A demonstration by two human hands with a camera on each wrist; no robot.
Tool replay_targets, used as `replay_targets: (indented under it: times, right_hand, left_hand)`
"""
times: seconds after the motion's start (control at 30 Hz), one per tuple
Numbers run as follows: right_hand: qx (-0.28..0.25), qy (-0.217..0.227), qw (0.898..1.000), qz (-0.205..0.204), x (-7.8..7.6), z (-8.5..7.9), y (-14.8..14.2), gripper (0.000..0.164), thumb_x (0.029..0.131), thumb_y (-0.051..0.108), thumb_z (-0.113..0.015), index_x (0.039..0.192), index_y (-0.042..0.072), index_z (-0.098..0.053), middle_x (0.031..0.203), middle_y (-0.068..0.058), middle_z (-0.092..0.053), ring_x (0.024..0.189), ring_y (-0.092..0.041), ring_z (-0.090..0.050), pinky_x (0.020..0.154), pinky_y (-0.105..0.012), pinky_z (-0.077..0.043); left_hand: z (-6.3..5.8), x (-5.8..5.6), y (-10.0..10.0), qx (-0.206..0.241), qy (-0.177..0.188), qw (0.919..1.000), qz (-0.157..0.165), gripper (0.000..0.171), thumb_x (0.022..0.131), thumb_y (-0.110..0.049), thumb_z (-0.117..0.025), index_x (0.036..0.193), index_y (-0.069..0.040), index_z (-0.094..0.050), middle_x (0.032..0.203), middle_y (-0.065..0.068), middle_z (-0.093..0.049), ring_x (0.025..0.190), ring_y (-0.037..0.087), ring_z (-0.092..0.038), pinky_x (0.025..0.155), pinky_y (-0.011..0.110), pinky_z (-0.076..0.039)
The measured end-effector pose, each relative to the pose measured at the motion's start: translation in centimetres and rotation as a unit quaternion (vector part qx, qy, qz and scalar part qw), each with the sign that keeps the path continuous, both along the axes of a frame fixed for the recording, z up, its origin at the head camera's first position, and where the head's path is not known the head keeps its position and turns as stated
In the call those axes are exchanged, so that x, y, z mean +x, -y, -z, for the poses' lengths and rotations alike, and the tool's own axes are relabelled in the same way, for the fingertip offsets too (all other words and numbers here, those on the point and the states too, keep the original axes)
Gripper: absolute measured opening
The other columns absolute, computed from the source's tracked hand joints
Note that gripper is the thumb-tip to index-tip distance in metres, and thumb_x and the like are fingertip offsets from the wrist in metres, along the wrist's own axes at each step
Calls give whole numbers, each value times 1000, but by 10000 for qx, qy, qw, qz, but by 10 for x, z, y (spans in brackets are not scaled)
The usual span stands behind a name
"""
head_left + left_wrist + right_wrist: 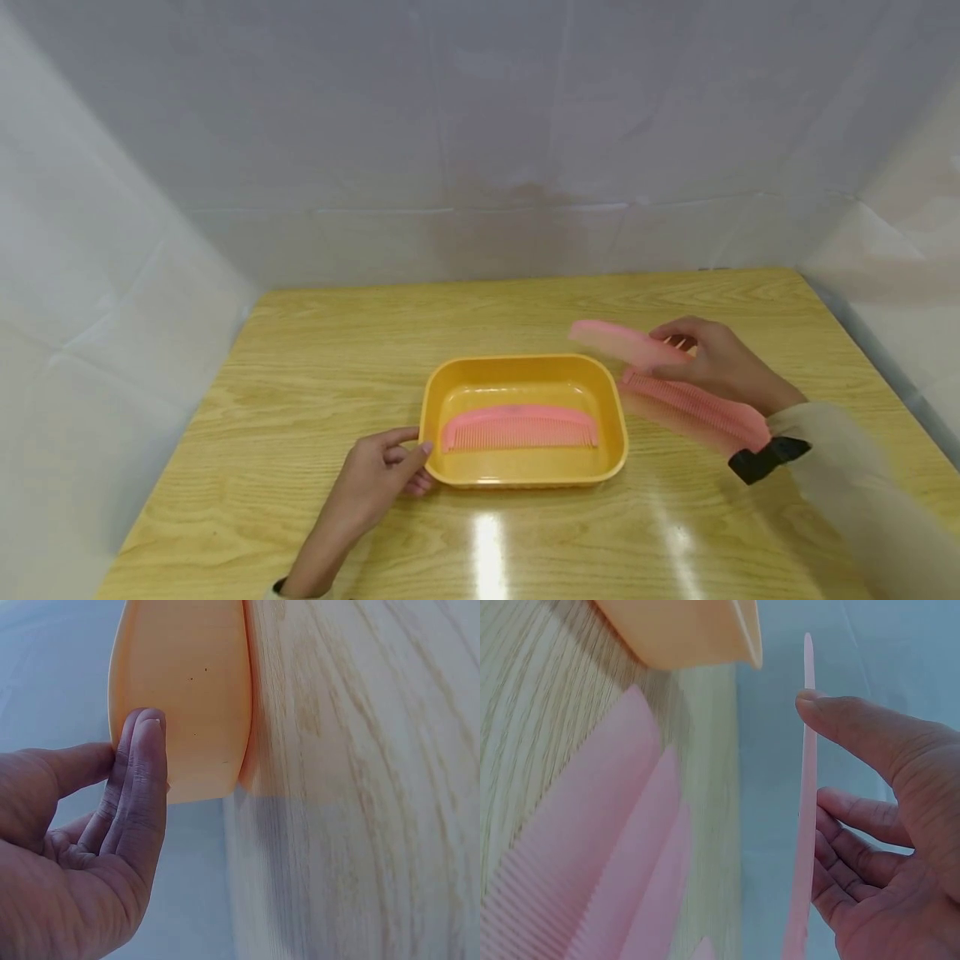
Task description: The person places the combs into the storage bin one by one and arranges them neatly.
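A yellow plastic tray stands on the table, with one pink comb lying inside, teeth toward me. At its left end my left hand pinches the rim; the left wrist view shows fingers against the tray's outer wall. To the right of the tray, my right hand holds another pink comb raised off the table, slightly blurred. The right wrist view shows this comb edge-on between thumb and fingers. Below that hand lie several more pink combs, overlapping, partly hidden by the hand and wrist in the head view.
The wood-grain table has pale sheeting hung behind it and at both sides. A black strap or device sits at the right wrist, close to the lying combs.
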State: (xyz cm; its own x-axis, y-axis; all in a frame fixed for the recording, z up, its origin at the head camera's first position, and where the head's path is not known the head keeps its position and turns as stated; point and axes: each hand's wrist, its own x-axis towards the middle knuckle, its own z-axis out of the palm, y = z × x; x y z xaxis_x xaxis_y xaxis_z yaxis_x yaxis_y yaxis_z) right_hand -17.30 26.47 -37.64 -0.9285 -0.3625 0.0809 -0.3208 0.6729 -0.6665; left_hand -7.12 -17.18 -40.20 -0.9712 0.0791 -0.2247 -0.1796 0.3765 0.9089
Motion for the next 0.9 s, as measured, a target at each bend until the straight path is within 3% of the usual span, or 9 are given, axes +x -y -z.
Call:
replay_targets:
  times: [0.13, 0.4, 0.63, 0.9]
  right_hand:
    - [-89, -35, 9999, -138, -1, -1, 9, 46, 86, 22, -84, 125, 4, -68, 112, -8, -68, 94, -23, -58, 77, -30, -55]
    - [-109, 21, 9997, -219, 1, -3, 28, 50, 87, 32, -83, 125, 5, -67, 118, -8, -66, 100, -22, -58, 83, -42, -56]
    - [-247, 68, 9989, -392, 4, -5, 43, 49, 87, 35, -83, 125, 10, -68, 118, -5, -67, 101, -20, -59, 84, -42, -56]
    - [-362, 137, 9969, -686, 5, -5, 62, 49, 85, 28, -85, 124, 4, -67, 116, -8, -66, 100, -22, -58, 84, -42, -55]
  left_hand:
    - [1, 0, 1, 26, -29, 10000, 61, 39, 99, -6, -65, 132, 13, -57, 76, 10, -72, 69, 30, -72, 62, 32, -65]
    - [0, 0, 1, 50, -17, 10000, 80, 39, 99, -6, -65, 132, 13, -57, 76, 12, -72, 69, 31, -72, 62, 32, -65]
    - [0, 0, 1, 45, 3, 10000, 67, 40, 99, -7, -65, 133, 13, -56, 77, 12, -72, 69, 30, -72, 62, 32, -65]
    - [0, 0, 1, 15, -21, 10000, 69, 40, 99, -7, -65, 133, 13, -56, 77, 11, -72, 69, 30, -72, 62, 32, -65]
